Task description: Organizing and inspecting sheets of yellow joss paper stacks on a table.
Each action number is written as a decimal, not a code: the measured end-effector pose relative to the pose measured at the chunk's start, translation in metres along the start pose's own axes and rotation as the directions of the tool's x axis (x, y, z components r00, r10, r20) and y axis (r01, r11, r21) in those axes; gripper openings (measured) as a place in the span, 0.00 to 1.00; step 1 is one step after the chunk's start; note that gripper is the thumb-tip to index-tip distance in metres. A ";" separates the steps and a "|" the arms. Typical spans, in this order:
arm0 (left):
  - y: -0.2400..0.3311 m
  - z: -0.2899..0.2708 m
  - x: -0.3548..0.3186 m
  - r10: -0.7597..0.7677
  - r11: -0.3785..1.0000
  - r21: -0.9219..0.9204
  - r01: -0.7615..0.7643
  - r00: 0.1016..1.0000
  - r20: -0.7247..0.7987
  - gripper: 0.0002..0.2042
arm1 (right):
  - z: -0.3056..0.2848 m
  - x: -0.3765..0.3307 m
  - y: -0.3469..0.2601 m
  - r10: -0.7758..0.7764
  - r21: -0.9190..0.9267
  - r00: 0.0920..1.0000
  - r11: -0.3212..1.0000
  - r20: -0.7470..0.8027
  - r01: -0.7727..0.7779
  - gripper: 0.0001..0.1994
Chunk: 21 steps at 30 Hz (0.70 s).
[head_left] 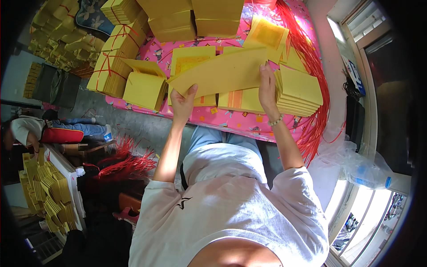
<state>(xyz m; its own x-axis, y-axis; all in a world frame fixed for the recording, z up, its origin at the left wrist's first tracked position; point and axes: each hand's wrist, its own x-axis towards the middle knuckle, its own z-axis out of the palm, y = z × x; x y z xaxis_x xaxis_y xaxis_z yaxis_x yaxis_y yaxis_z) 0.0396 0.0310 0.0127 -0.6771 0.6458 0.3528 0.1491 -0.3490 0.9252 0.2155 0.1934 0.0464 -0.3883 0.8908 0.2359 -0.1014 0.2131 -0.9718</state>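
Observation:
Between my two hands I hold a stack of yellow paper, tilted above the table, its right end higher than its left. My left hand grips the lower left edge, thumb on top. My right hand, with a beaded bracelet at the wrist, is closed on the right end. Beneath lie yellow sheets with orange printed patches, partly covered by the held stack. Close to my right hand rests a fanned pile of yellow paper. A folded yellow stack stands left of my left hand.
The table has a pink patterned cover. Tied yellow bundles line its left side, and tall yellow stacks stand at the back. Red strands hang down the right edge. A person works beside another table at far left.

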 end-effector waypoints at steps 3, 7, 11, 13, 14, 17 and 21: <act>0.012 0.009 -0.003 0.069 0.993 0.098 -0.062 0.995 -0.075 0.08 | -0.001 0.000 -0.002 -0.093 0.000 0.996 0.996 0.002 0.093 0.21; 0.029 0.016 -0.005 0.221 0.927 0.329 -0.180 0.971 -0.093 0.06 | -0.004 -0.018 -0.010 -0.214 -0.198 0.975 0.960 -0.065 0.198 0.22; 0.047 0.030 -0.013 0.496 0.694 0.517 -0.501 0.853 0.161 0.12 | 0.001 -0.028 -0.054 0.325 0.414 0.891 0.798 0.316 -0.438 0.23; 0.048 0.034 -0.023 0.491 0.584 0.571 -0.577 0.811 0.317 0.19 | 0.002 -0.028 -0.064 0.369 0.368 0.872 0.800 0.321 -0.474 0.23; 0.047 0.035 -0.030 0.490 0.585 0.571 -0.575 0.812 0.317 0.19 | 0.002 -0.029 -0.066 0.411 0.321 0.851 0.798 0.326 -0.509 0.23; 0.054 0.036 -0.043 0.326 0.592 0.583 -0.556 0.827 0.458 0.21 | -0.012 -0.029 -0.050 0.406 0.317 0.841 0.794 0.358 -0.518 0.21; 0.079 0.037 -0.038 0.172 0.722 0.491 -0.488 0.813 0.557 0.27 | -0.023 -0.027 -0.052 0.448 0.363 0.790 0.715 0.418 -0.598 0.19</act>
<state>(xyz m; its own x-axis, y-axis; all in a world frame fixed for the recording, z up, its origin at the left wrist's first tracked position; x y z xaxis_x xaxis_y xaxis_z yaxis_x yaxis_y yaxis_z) 0.1038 0.0036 0.0772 -0.1238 0.8429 0.5237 0.7920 -0.2340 0.5639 0.2520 0.1677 0.0908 -0.7352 0.6316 -0.2461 -0.1733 -0.5261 -0.8326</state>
